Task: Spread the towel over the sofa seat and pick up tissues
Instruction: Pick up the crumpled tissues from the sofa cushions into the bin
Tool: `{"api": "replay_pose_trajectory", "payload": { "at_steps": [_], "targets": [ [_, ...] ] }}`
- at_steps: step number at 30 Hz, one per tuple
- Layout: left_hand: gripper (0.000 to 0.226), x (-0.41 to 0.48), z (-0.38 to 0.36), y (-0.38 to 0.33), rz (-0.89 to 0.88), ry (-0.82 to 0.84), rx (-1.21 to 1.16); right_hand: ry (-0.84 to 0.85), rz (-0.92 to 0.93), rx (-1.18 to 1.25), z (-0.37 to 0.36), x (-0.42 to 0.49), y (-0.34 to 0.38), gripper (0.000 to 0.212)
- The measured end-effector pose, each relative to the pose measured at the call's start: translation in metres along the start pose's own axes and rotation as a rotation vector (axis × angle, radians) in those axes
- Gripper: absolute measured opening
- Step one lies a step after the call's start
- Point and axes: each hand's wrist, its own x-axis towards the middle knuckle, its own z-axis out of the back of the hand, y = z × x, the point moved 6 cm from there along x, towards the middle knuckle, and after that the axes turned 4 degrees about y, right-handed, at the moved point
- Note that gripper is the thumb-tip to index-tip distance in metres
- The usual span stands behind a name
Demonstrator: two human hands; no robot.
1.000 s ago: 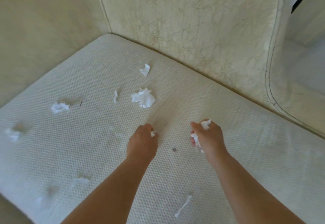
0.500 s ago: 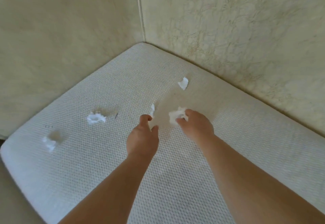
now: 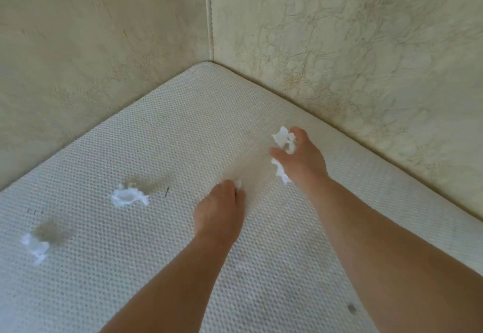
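Observation:
A white textured towel (image 3: 162,128) covers the sofa seat. My right hand (image 3: 300,160) is near the back of the seat and grips crumpled white tissues (image 3: 283,137), with more tissue sticking out below the palm. My left hand (image 3: 222,209) is in the middle of the seat, its fingers curled on a small tissue scrap (image 3: 238,183). Two loose tissue pieces lie to the left: one crumpled piece (image 3: 128,196) and another piece (image 3: 35,247) near the left edge.
Cream sofa backrest panels (image 3: 352,45) rise behind and to the left, meeting at a corner seam (image 3: 209,13). A small dark speck (image 3: 351,308) lies on the towel at the lower right, and a thin dark fleck (image 3: 166,192) lies beside the crumpled tissue.
My right hand reached farther back and took up the large tissue and the far piece. My left hand moved forward onto the small scrap. The view panned left.

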Motion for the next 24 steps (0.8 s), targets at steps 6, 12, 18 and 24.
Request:
{"api": "replay_pose_trajectory", "payload": {
  "at_steps": [6,12,18,24],
  "targets": [
    [0.036,0.012,-0.012,0.006,-0.072,0.055,0.038,0.097,-0.013,-0.377,-0.023,0.034,0.003,0.044],
    [0.030,0.004,-0.002,0.009,-0.086,0.120,-0.107,-0.047,-0.110,0.163,-0.002,-0.034,-0.014,0.020],
    [0.015,-0.026,0.060,0.061,0.146,-0.211,-0.423,0.052,-0.121,0.233,-0.029,-0.097,-0.017,0.020],
    [0.034,-0.022,0.091,0.139,0.419,-0.149,-0.154,0.107,-0.122,0.098,-0.057,-0.111,-0.017,0.021]
  ]
}}
